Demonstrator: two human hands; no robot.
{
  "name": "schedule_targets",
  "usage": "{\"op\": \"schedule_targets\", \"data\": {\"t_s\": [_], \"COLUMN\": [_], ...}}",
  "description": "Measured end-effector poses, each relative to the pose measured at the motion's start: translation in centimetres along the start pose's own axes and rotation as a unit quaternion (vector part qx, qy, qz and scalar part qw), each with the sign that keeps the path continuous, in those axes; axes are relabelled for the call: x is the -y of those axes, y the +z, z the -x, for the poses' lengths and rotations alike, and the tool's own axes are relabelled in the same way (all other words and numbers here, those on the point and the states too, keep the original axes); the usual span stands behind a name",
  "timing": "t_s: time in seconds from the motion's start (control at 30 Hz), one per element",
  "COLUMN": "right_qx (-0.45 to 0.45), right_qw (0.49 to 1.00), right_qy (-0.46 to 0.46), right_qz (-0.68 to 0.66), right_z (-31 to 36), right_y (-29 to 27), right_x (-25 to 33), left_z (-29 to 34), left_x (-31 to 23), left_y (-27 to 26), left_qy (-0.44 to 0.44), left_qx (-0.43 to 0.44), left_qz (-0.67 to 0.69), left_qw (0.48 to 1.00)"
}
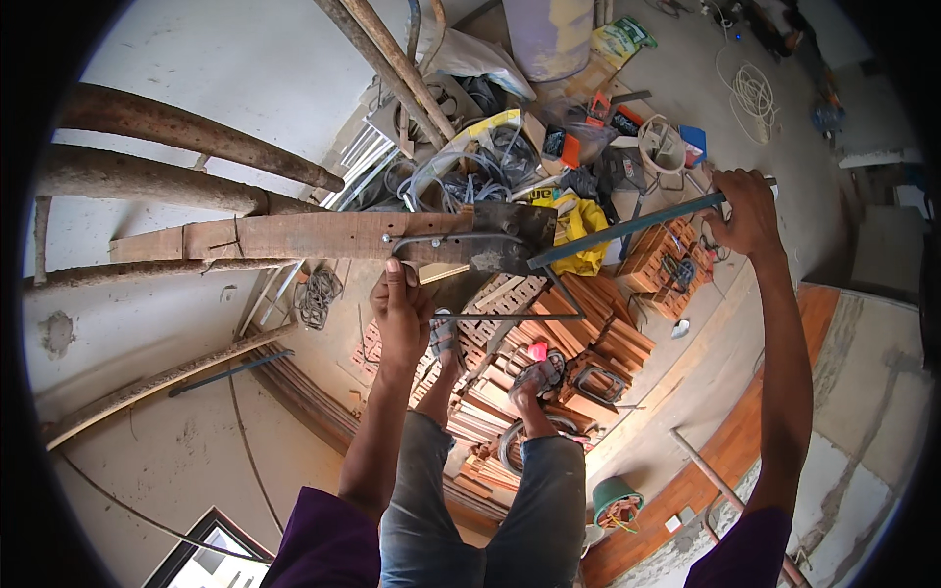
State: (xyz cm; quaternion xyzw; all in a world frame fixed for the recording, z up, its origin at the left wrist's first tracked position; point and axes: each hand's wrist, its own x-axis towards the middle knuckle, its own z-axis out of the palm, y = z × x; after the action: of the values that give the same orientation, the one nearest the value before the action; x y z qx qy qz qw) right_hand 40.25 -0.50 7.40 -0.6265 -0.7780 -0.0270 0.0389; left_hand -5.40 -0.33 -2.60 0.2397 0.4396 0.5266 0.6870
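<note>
A long wooden board (304, 235) runs across in front of me, with small metal pegs and a dark right end. A thin bent metal rod (510, 317) lies at that end, with part of it along the board and an angled length hanging below. My left hand (400, 318) is closed round the rod near the board's lower edge, thumb up. Out to the right, my right hand (747, 216) grips the upper end of a blue-green metal bar (632, 226). The bar slants down to the board's dark end, where its lower tip meets the rod's bend.
Below are stacked bricks (613, 338), with my sandalled feet among them. Wooden poles (196, 132) stick out at the left. Beyond the board lie a yellow bag (583, 235), tangled hoses and a bucket (662, 145). A green basket (616, 500) stands at lower right.
</note>
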Motion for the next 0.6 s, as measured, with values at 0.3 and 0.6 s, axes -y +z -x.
{"op": "schedule_targets", "data": {"t_s": [0.3,0.6], "right_qx": [-0.009,0.016], "right_qw": [0.994,0.994], "right_qy": [0.105,0.109], "right_qz": [0.006,-0.021], "right_z": [5.8,6.0], "right_y": [0.7,-0.9], "right_x": [3.1,3.5], "left_z": [0.2,-0.2], "left_x": [0.1,-0.5], "left_y": [0.6,0.1], "left_qy": [0.004,-0.05], "left_qx": [-0.023,0.0], "left_qz": [-0.015,-0.001], "left_qw": [1.0,0.999]}}
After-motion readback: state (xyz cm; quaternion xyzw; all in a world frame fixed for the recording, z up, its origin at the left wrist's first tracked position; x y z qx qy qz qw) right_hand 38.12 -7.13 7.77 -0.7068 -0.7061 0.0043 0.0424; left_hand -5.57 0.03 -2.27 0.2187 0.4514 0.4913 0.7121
